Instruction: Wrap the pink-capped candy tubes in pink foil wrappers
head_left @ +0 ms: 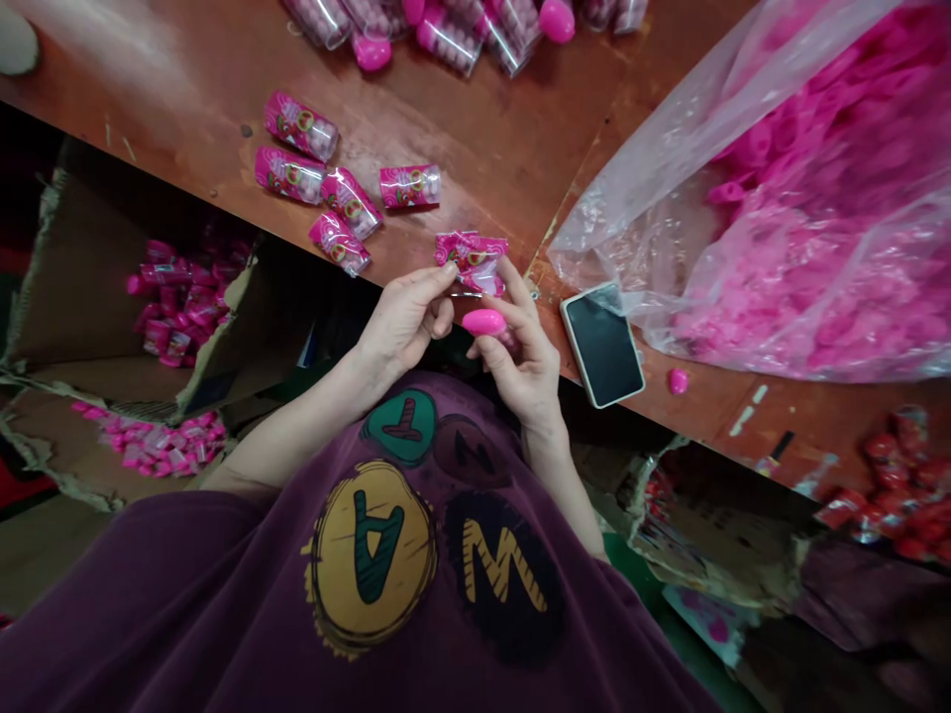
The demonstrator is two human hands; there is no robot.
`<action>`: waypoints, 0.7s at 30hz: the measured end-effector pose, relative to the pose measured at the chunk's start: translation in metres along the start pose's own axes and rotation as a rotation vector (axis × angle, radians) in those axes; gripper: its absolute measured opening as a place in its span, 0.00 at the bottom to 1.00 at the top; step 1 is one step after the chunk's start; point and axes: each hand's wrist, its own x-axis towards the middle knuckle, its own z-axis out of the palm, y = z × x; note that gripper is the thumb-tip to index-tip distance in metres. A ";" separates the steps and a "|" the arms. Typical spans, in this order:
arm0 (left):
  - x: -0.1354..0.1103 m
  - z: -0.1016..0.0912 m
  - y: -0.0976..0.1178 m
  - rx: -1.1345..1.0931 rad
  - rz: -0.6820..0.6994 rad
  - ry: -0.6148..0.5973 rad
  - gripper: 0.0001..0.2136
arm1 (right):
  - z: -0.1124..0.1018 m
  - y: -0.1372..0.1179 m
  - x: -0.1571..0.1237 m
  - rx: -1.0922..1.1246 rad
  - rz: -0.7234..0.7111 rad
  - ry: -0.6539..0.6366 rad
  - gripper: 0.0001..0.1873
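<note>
My left hand [410,319] pinches the near left edge of a pink printed wrapper sleeve [470,255] between thumb and fingers. The sleeve looks flattened, with a clear part in its middle. My right hand [526,349] is closed around a small container with a glossy pink cap [484,322]; most of its body is hidden by the fingers. The right forefinger reaches up to the sleeve's right edge. Just beyond my hands, a wrapped candy tube [410,186] lies on its side. Several more wrapped tubes [291,174] lie to its left.
A phone [603,345] and a loose pink cap [678,380] lie to the right on the wooden table [475,129]. A big clear bag [809,198] of pink pieces stands behind them. Unwrapped tubes [450,42] lie at the back. Cardboard boxes [81,267] sit below the left edge.
</note>
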 end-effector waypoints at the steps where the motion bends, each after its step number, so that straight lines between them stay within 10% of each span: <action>1: 0.000 0.000 0.001 -0.006 -0.001 0.012 0.16 | -0.001 0.000 -0.001 -0.001 -0.016 0.032 0.20; 12: -0.001 0.006 -0.004 -0.035 -0.007 0.060 0.16 | 0.018 0.011 0.006 0.134 0.100 0.294 0.28; 21: -0.004 0.010 -0.002 0.033 -0.033 0.102 0.15 | 0.025 0.015 -0.003 0.026 0.159 0.241 0.32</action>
